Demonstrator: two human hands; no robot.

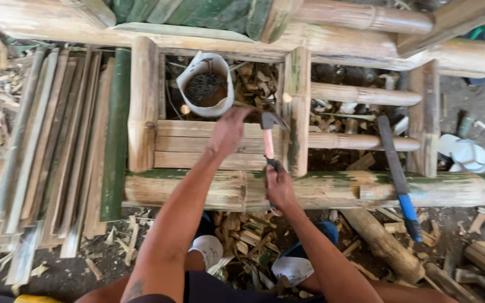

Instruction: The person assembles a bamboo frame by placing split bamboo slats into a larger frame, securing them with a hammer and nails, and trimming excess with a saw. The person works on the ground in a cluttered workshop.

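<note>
Bamboo frame [321,191] fills the middle: thick poles near and far, short uprights between them, thinner rungs on the right half. Near pole is green-tinged and runs left to right just past the knees.

Stack of split bamboo slats [46,146] lies left of the frame, running near to far, one dark green piece [116,134] on its right edge. More green slats at the far top edge.

Three flat bamboo slats [197,145] sit side by side in the frame's left bay, between two uprights.

White container [204,84] sits just beyond those slats, tilted, dark small metal pieces inside, likely nails; too small to be sure.

Long knife with blue handle [398,179] rests on the frame's right side, blade far, handle hanging over the near pole.

White sandal [466,152] on the ground far right. Offcuts and shavings all over the ground near and under the frame.

Hammer [269,140]: pinkish shaft, dark head, head at the right end of the far slat next to the middle upright.

Right hand [279,188] is clamped around the hammer's shaft end, over the near pole. Left hand [230,130] is pressed down on the slats just left of the hammer head, fingers curled at the far slat; can't tell if it pinches anything. Hands are apart, hammer between them.
</note>
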